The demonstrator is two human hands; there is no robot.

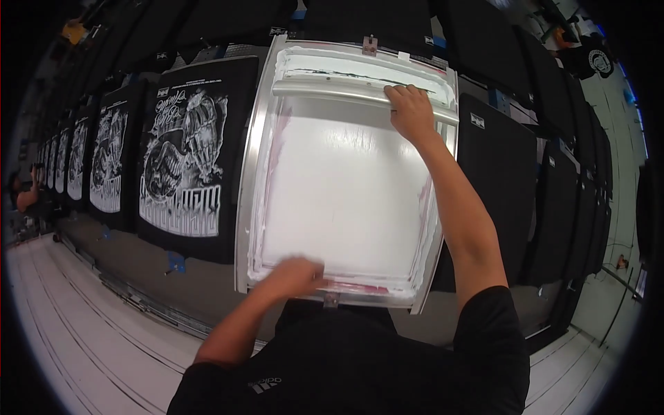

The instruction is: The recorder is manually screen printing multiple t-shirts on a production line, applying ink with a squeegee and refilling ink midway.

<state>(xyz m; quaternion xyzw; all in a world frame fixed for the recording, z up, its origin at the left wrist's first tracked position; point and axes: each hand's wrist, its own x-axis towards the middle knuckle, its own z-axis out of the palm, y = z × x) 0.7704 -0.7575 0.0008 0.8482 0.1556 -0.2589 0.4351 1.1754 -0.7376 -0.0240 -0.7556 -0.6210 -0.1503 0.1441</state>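
A screen printing frame (243, 228) with metal sides lies in front of me, its mesh (339, 200) coated in white ink. Across the far end of the mesh rests a long silvery squeegee (325, 90). My right hand (411, 111) is closed over the squeegee, right of its middle, with the fingers curled over the far side. White ink (346, 68) with a dark streak lies beyond the squeegee. At the frame's near edge, left of the middle, is my left hand (297, 277), blurred by motion, so its fingers cannot be made out.
To the left stands a row of black shirts (183, 152) on platens, printed in white. Black shirts (494, 187) without a print lie on platens to the right. A clamp (332, 299) sits at the frame's near edge, another clamp (370, 45) at its far edge. Another person (29, 197) is far left.
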